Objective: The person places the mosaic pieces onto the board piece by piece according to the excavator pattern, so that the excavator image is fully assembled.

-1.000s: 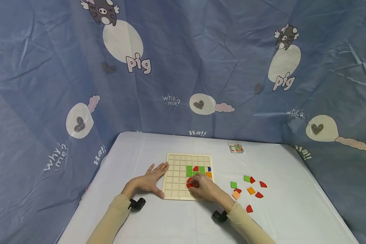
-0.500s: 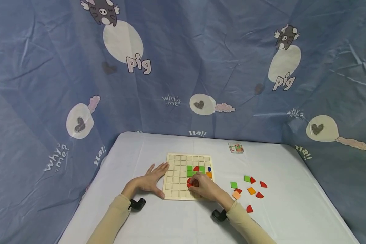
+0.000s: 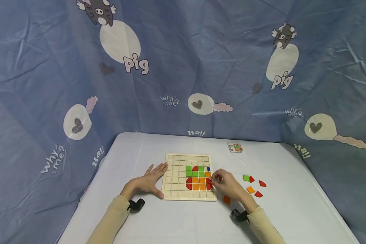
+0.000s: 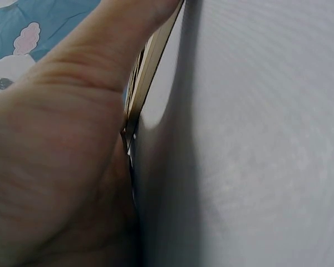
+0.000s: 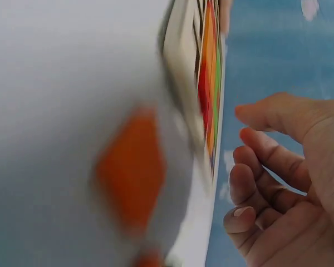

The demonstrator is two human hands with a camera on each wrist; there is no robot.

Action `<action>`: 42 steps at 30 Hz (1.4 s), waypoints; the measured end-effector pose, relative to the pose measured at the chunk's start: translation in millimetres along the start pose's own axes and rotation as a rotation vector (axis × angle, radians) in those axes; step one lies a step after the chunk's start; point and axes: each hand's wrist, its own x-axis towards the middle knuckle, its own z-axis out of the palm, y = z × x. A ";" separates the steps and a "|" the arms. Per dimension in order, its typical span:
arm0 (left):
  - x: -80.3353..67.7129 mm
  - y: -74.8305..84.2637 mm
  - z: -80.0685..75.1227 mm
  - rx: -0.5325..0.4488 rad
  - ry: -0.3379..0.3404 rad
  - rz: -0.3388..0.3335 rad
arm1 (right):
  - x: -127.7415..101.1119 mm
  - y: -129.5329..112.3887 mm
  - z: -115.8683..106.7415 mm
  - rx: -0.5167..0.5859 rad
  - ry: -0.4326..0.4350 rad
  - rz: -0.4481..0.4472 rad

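Wooden grid board (image 3: 174, 176) flat on white table, green, red and orange tiles (image 3: 198, 183) in right squares

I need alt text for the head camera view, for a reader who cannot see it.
A person's left hand rests flat against a wooden grid board partly filled with green, red and orange tiles, while the right hand hovers at its right edge beside loose tiles.

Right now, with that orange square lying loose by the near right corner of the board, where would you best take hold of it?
The orange square lies flat on the white table, apart from the board and other pieces. Probably best from above, pinching two opposite edges with thumb and fingertip, since it is thin and offers no top to grip. The right hand is nearest.
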 end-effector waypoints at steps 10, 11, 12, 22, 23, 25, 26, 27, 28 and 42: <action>-0.8 2.4 -0.6 0.003 0.005 0.003 | -40.5 55.6 -53.1 -0.092 0.129 0.170; -0.7 2.2 -0.5 0.011 0.001 -0.001 | -43.6 60.3 -57.7 -0.106 0.145 0.179; -0.4 1.9 -0.3 0.016 0.000 -0.003 | -46.4 65.0 -62.4 -0.120 0.157 0.192; -1.2 0.7 1.0 0.005 0.009 -0.012 | -57.4 101.2 -88.6 -0.146 0.065 0.327; -1.4 1.0 0.9 0.006 0.011 -0.012 | -56.8 103.4 -88.8 -0.138 0.051 0.335; -1.7 1.9 0.1 0.005 0.010 -0.013 | -55.0 107.2 -88.5 -0.120 0.031 0.349; -1.7 1.9 -0.2 0.006 0.009 -0.014 | -54.1 108.5 -88.4 -0.114 0.023 0.354; -1.9 2.0 -0.1 0.004 0.010 -0.012 | -53.1 109.6 -88.3 -0.113 0.019 0.353; -2.1 1.6 0.0 0.005 0.009 -0.011 | -52.0 110.2 -88.2 -0.111 0.016 0.353; -2.4 2.2 -1.2 -0.015 0.004 0.007 | -47.1 105.7 -94.7 -0.149 -0.054 0.324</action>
